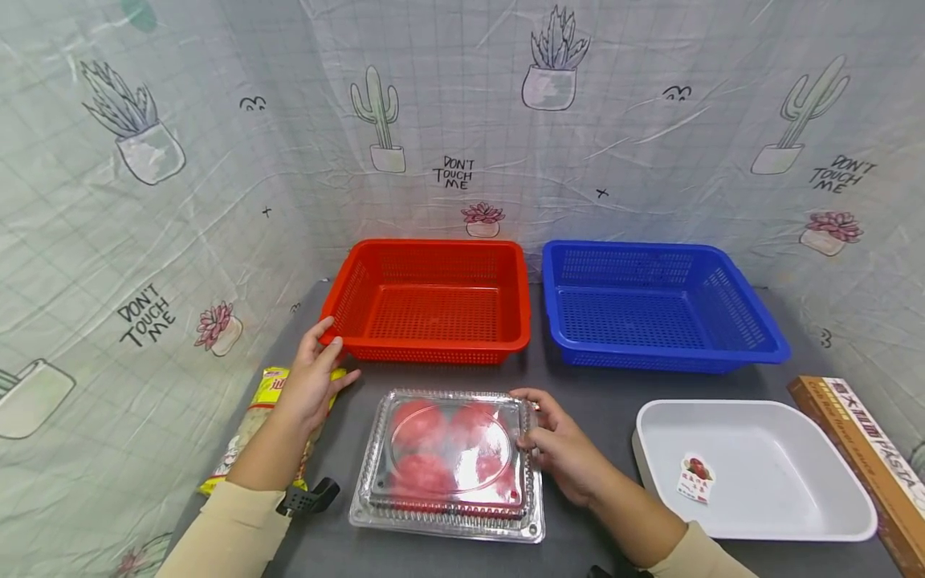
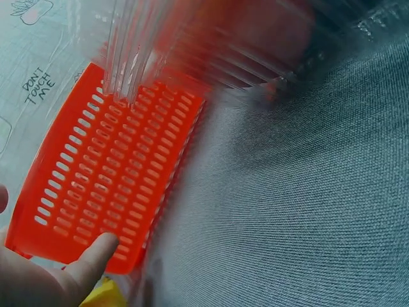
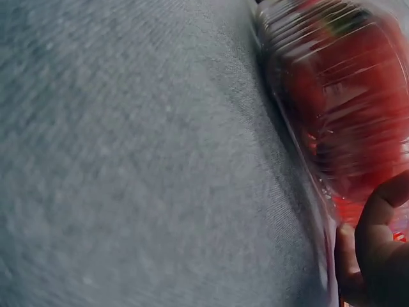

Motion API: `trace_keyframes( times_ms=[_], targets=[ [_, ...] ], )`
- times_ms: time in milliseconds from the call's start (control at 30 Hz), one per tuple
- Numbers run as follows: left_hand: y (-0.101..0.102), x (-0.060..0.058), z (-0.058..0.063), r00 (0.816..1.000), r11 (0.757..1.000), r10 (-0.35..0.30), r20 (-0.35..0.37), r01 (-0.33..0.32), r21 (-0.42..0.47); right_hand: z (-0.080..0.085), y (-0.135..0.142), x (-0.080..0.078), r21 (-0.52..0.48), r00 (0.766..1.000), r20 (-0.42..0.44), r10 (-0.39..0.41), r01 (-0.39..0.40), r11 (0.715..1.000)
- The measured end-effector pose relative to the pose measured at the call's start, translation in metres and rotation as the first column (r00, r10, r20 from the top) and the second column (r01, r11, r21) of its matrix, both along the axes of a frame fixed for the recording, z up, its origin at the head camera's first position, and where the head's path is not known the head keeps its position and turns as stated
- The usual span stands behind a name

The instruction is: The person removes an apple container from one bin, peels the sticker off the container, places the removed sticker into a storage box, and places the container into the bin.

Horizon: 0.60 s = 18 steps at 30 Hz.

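A clear plastic clamshell box [image 1: 446, 466] with several round red fruits inside lies on the grey tabletop; in the right wrist view, one red fruit [image 3: 351, 96] shows a dark green patch. My right hand [image 1: 564, 445] grips the box by its right edge, thumb bent against the lid. At the near left corner of the red basket [image 1: 433, 356], my left hand [image 1: 311, 381] has its fingers spread and holds nothing; whether the fingertips touch the rim I cannot tell. Under the left forearm is a yellow-and-clear food packet [image 1: 249, 421], partly hidden.
A blue basket [image 1: 672, 357] stands beside the red one at the back. To the right sit a white tray [image 1: 751, 466] with a fruit sticker [image 1: 696, 478] in it and a long brown pasta box [image 1: 860, 466]. A patterned curtain [image 1: 448, 104] hangs behind and at the sides.
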<state>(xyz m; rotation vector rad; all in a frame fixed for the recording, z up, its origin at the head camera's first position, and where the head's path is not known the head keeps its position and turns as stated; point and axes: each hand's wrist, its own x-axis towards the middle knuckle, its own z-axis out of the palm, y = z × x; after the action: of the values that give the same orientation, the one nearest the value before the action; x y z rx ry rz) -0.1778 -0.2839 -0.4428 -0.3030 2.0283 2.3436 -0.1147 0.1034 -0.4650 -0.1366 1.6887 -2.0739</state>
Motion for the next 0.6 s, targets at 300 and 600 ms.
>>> trace_keyframes(
  times_ms=[300, 600],
  targets=[
    [-0.0014, 0.0000, -0.0015, 1.000, 1.000, -0.009, 0.006, 0.009, 0.001, 0.0021, -0.0035, -0.0014, 0.018, 0.996, 0.064, -0.064, 0.063, 0.998],
    [-0.0019, -0.0019, 0.0007, 1.000, 1.000, -0.004, 0.024, 0.004, 0.002, 0.0097, -0.0040, -0.0028, -0.008, 0.994, 0.076, -0.075, 0.076, 0.997]
  ],
)
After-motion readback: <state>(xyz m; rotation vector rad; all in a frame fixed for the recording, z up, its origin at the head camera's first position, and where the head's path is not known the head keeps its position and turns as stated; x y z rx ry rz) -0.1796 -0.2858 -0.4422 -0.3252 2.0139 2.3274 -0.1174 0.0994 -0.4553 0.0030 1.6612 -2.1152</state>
